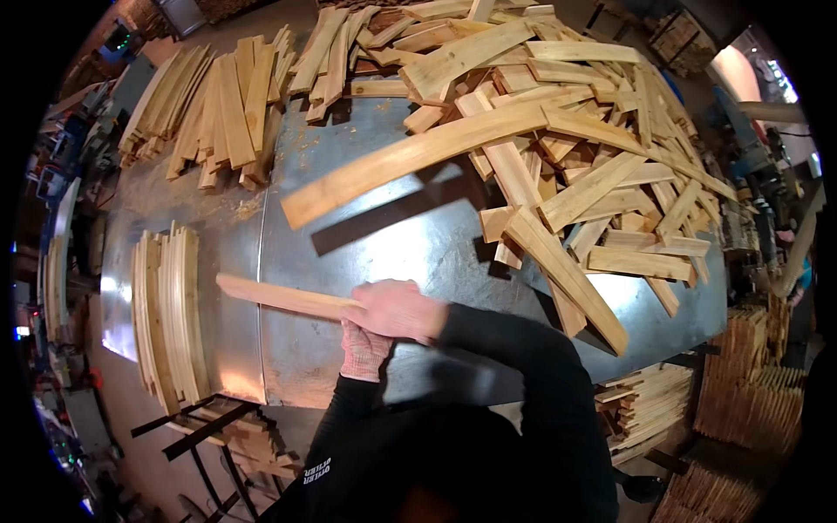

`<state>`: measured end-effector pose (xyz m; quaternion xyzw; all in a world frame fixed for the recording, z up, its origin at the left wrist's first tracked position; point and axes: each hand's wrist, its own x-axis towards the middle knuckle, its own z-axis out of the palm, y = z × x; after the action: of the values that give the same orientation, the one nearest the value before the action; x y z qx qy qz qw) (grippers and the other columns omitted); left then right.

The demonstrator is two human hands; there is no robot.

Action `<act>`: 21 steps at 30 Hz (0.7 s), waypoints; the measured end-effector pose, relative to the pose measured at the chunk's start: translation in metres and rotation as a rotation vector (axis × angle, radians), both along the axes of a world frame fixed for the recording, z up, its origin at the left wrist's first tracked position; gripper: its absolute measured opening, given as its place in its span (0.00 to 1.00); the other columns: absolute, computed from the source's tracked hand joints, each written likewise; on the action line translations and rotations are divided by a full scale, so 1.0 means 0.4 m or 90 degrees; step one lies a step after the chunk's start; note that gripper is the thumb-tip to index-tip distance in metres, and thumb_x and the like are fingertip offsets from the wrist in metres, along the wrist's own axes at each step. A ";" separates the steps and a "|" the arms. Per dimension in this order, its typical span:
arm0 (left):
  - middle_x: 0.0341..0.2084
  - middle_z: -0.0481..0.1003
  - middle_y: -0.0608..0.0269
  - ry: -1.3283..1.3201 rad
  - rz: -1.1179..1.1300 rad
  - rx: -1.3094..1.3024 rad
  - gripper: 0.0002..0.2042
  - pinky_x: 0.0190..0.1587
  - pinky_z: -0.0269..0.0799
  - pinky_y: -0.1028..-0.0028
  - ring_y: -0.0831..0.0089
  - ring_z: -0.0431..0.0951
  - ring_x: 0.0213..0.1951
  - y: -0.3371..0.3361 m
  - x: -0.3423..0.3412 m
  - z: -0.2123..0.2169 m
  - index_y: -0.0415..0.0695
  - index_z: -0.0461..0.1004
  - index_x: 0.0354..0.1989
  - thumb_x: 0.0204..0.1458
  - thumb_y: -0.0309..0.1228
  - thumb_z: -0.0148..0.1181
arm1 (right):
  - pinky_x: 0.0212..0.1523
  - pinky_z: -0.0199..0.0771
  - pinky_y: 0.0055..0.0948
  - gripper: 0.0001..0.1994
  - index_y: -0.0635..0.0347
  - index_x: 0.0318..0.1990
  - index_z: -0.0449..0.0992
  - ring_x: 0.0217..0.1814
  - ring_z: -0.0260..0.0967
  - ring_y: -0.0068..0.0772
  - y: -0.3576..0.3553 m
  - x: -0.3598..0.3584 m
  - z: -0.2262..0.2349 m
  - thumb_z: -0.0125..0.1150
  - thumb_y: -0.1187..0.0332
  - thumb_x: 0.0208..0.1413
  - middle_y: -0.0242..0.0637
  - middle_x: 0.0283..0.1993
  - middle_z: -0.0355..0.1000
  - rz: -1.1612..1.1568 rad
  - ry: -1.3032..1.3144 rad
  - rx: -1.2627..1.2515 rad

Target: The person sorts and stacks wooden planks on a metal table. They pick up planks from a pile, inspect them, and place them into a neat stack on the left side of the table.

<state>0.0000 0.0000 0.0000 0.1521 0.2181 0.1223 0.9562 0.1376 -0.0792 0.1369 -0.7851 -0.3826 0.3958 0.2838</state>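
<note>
A narrow wooden board (pixel 283 298) points left from my hands, held above the metal tabletop. My left hand (pixel 363 350), in a pinkish knit glove, is closed on it near its right end from below. My right hand (pixel 397 309) crosses over the top and is closed around that same end, slightly blurred. Both sets of fingers are partly hidden where the hands overlap, as is the board's right end. To the left of the board stands a tidy row of boards (pixel 171 314) packed side by side.
A big jumbled heap of boards (pixel 593 166) covers the right and far side of the metal table (pixel 340 288). One long board (pixel 410 161) juts out from it. Looser stacks (pixel 231 109) lie at the far left. Below the right edge is stacked wood (pixel 649 405).
</note>
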 end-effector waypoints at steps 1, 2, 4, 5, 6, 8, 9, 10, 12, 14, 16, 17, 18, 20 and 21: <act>0.62 0.68 0.56 0.086 0.028 0.081 0.33 0.63 0.66 0.43 0.49 0.67 0.63 0.041 -0.027 0.038 0.43 0.58 0.68 0.59 0.43 0.62 | 0.47 0.73 0.47 0.29 0.54 0.54 0.74 0.46 0.75 0.49 -0.082 0.014 0.026 0.65 0.44 0.51 0.49 0.42 0.76 -0.063 -0.094 0.052; 0.58 0.71 0.53 0.048 0.079 0.090 0.23 0.61 0.70 0.49 0.52 0.71 0.60 0.077 -0.045 0.074 0.40 0.63 0.63 0.61 0.35 0.58 | 0.49 0.72 0.47 0.30 0.57 0.53 0.73 0.48 0.73 0.50 -0.189 0.028 0.038 0.67 0.46 0.48 0.48 0.42 0.75 -0.141 -0.262 0.156; 0.52 0.73 0.47 0.131 0.071 0.042 0.17 0.59 0.72 0.52 0.52 0.74 0.56 -0.143 -0.034 0.054 0.33 0.67 0.57 0.64 0.29 0.52 | 0.52 0.69 0.48 0.32 0.64 0.50 0.72 0.52 0.69 0.52 -0.528 0.130 0.061 0.71 0.50 0.43 0.48 0.43 0.73 -0.275 -0.545 0.099; 0.51 0.74 0.43 0.156 0.071 0.029 0.16 0.58 0.72 0.52 0.51 0.74 0.55 -0.101 -0.040 0.030 0.30 0.67 0.55 0.65 0.30 0.51 | 0.59 0.66 0.48 0.40 0.64 0.60 0.67 0.59 0.65 0.56 -0.627 0.159 0.020 0.73 0.51 0.40 0.52 0.50 0.72 -0.328 -0.633 -0.109; 0.47 0.75 0.43 0.178 -0.068 0.330 0.16 0.56 0.73 0.54 0.50 0.76 0.52 -0.089 -0.038 0.042 0.31 0.69 0.53 0.62 0.30 0.53 | 0.60 0.67 0.46 0.45 0.63 0.65 0.61 0.59 0.66 0.57 -0.725 0.179 -0.045 0.75 0.54 0.40 0.54 0.54 0.71 -0.371 -0.463 -0.101; 0.41 0.78 0.43 0.325 -0.275 1.144 0.14 0.50 0.75 0.57 0.49 0.78 0.46 -0.071 -0.017 0.062 0.34 0.74 0.48 0.57 0.29 0.58 | 0.59 0.70 0.43 0.51 0.62 0.71 0.53 0.58 0.69 0.58 -0.847 0.167 -0.105 0.77 0.58 0.41 0.56 0.58 0.70 -0.396 -0.411 -0.235; 0.41 0.77 0.46 0.277 -0.175 1.263 0.09 0.46 0.77 0.64 0.54 0.80 0.44 -0.068 -0.025 -0.005 0.36 0.76 0.42 0.52 0.23 0.63 | 0.59 0.70 0.45 0.51 0.61 0.72 0.51 0.58 0.69 0.59 -0.890 0.158 -0.154 0.76 0.56 0.43 0.56 0.57 0.71 -0.327 -0.498 -0.237; 0.42 0.77 0.49 0.282 -0.196 1.250 0.11 0.45 0.79 0.64 0.56 0.80 0.43 -0.068 -0.047 -0.036 0.36 0.74 0.45 0.55 0.25 0.61 | 0.58 0.71 0.44 0.50 0.61 0.72 0.52 0.57 0.70 0.59 -0.846 0.135 -0.136 0.75 0.55 0.44 0.56 0.57 0.71 -0.300 -0.512 -0.234; 0.42 0.77 0.52 0.331 -0.166 0.611 0.13 0.43 0.81 0.64 0.58 0.81 0.42 -0.091 -0.062 -0.071 0.36 0.72 0.49 0.57 0.27 0.60 | 0.57 0.72 0.44 0.47 0.61 0.71 0.55 0.56 0.71 0.58 -0.747 0.134 -0.080 0.73 0.54 0.46 0.55 0.56 0.71 -0.274 -0.539 -0.205; 0.43 0.77 0.55 0.395 -0.025 0.171 0.16 0.40 0.83 0.65 0.61 0.81 0.41 -0.099 -0.076 -0.078 0.37 0.69 0.53 0.59 0.29 0.59 | 0.55 0.73 0.44 0.45 0.60 0.70 0.58 0.55 0.72 0.57 -0.664 0.128 -0.044 0.72 0.52 0.47 0.54 0.55 0.72 -0.257 -0.539 -0.174; 0.42 0.78 0.58 0.405 -0.032 0.157 0.16 0.41 0.83 0.66 0.63 0.82 0.42 -0.089 -0.068 -0.098 0.39 0.70 0.54 0.58 0.28 0.60 | 0.52 0.74 0.44 0.43 0.58 0.69 0.61 0.52 0.73 0.56 -0.546 0.116 0.021 0.71 0.50 0.48 0.52 0.54 0.73 -0.186 -0.507 -0.149; 0.42 0.78 0.58 0.384 -0.023 0.154 0.16 0.41 0.83 0.66 0.63 0.82 0.42 -0.086 -0.076 -0.121 0.38 0.70 0.54 0.59 0.29 0.60 | 0.51 0.74 0.44 0.42 0.57 0.69 0.62 0.51 0.73 0.56 -0.470 0.106 0.039 0.71 0.49 0.49 0.52 0.53 0.73 -0.148 -0.495 -0.137; 0.42 0.78 0.58 0.360 -0.018 0.151 0.16 0.41 0.83 0.67 0.64 0.82 0.41 -0.081 -0.076 -0.142 0.38 0.70 0.54 0.59 0.29 0.60 | 0.48 0.76 0.43 0.43 0.58 0.68 0.63 0.48 0.74 0.54 -0.392 0.082 0.042 0.69 0.44 0.48 0.50 0.50 0.73 -0.077 -0.517 -0.064; 0.42 0.78 0.58 0.364 -0.020 0.190 0.16 0.41 0.83 0.67 0.65 0.82 0.41 -0.084 -0.096 -0.154 0.38 0.70 0.54 0.59 0.30 0.59 | 0.46 0.76 0.43 0.46 0.57 0.67 0.63 0.46 0.74 0.52 -0.279 0.069 0.021 0.65 0.36 0.47 0.48 0.49 0.73 0.084 -0.527 -0.018; 0.43 0.79 0.58 0.364 -0.015 0.217 0.17 0.42 0.83 0.66 0.66 0.82 0.41 -0.076 -0.097 -0.152 0.38 0.70 0.54 0.59 0.30 0.59 | 0.47 0.76 0.45 0.47 0.57 0.68 0.63 0.48 0.74 0.52 -0.222 0.083 -0.004 0.63 0.33 0.46 0.49 0.51 0.73 0.167 -0.525 -0.025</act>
<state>-0.0387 -0.0305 -0.0609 0.3408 0.4521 0.0984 0.8184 0.1708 -0.1679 0.1355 -0.8275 -0.5529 0.0891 0.0396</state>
